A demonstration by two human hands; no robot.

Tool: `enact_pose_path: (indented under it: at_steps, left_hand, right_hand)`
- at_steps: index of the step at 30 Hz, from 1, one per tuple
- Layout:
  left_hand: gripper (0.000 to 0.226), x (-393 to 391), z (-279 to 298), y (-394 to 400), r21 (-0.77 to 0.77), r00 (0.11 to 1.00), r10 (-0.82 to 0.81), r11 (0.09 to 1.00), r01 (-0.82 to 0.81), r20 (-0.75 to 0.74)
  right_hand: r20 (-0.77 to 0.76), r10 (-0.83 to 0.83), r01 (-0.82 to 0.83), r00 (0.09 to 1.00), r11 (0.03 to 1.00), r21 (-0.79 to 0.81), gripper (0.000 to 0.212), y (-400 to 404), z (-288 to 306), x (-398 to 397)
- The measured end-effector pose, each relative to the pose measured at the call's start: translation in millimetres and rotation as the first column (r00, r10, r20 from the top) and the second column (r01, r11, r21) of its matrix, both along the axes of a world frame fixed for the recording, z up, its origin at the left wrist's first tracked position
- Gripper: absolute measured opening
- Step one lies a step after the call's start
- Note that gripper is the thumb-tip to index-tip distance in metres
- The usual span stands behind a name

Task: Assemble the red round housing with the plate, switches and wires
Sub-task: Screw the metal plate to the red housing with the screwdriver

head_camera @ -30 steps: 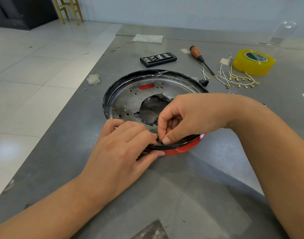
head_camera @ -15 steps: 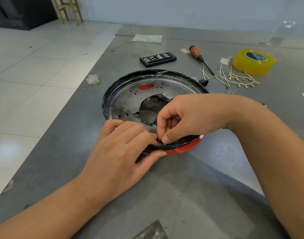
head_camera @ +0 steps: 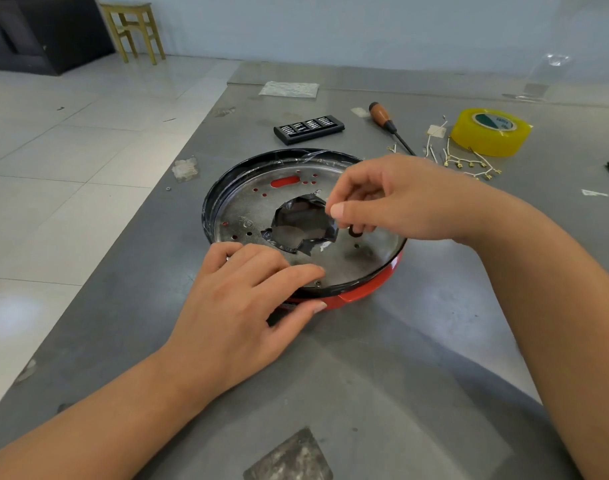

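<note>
Head view, left hand (head_camera: 240,306) on red housing (head_camera: 358,294), right hand (head_camera: 396,202) above plate (head_camera: 247,209)

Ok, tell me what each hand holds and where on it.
The right hand pinches a small dark ring in its curled fingers; the exact grip point is hidden. The left hand holds nothing, resting on the red housing near rim.
</note>
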State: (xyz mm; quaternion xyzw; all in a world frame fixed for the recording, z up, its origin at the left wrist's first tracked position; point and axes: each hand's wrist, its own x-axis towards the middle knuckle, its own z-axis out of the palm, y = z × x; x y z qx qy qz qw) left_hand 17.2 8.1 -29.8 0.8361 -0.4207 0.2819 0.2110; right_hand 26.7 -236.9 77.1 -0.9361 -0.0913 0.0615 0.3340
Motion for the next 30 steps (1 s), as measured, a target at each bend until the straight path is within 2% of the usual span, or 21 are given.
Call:
enact_pose_path:
  at_steps: [4,6,9,10,12,14,16,22,26,29,30]
  left_hand:
    - [0.027,0,-2,-1,-0.020,1.000,0.007,1.000,-0.007,-0.006]
    - [0.027,-1,-3,-2,-0.036,1.000,0.009,0.999,-0.010,-0.010]
    - [0.028,-2,-3,-5,-0.049,1.000,0.023,0.999,-0.024,-0.018]
    - [0.028,-2,-3,-5,-0.050,0.999,0.028,0.998,-0.028,-0.017]
    - [0.029,-3,-3,-6,-0.050,0.999,0.036,0.998,-0.036,-0.012]
    - [0.029,-4,-3,-7,-0.051,0.999,0.048,0.998,-0.048,-0.006]
    - [0.028,-4,-3,-8,-0.062,0.998,0.055,0.997,-0.055,-0.007]
    - [0.027,-3,-9,-10,-0.097,0.998,0.062,0.993,-0.062,0.000]
    - [0.024,-2,-12,-9,-0.123,0.997,0.072,0.990,-0.071,0.004]
    - [0.022,-4,-12,-10,-0.122,0.997,0.073,0.990,-0.073,0.001]
    - [0.022,-4,-11,-10,-0.119,0.997,0.072,0.990,-0.071,0.002]
  right_hand:
    - [0.138,-0.229,0.232,0.964,0.973,-0.003,0.012,-31,-6,-18]
    - [0.173,-0.346,0.350,0.922,0.937,0.012,0.018,-52,-9,-31]
    - [0.226,-0.474,0.498,0.851,0.865,-0.058,0.015,-87,-14,-50]
    - [0.224,-0.497,0.532,0.838,0.836,-0.136,0.011,-100,-16,-56]
    - [0.174,-0.539,0.560,0.824,0.730,-0.392,0.009,-123,-20,-63]
    - [0.072,-0.591,0.511,0.804,0.623,-0.592,0.022,-139,-26,-68]
    - [0.012,-0.617,0.467,0.787,0.582,-0.665,0.036,-144,-30,-68]
    - [0.015,-0.619,0.457,0.785,0.563,-0.689,0.046,-127,-42,-59]
    - [0.064,-0.600,0.488,0.797,0.578,-0.654,0.028,-111,-45,-57]
    - [0.098,-0.565,0.501,0.819,0.623,-0.601,0.008,-104,-40,-56]
    - [0.111,-0.555,0.511,0.824,0.646,-0.567,0.008,-102,-37,-56]
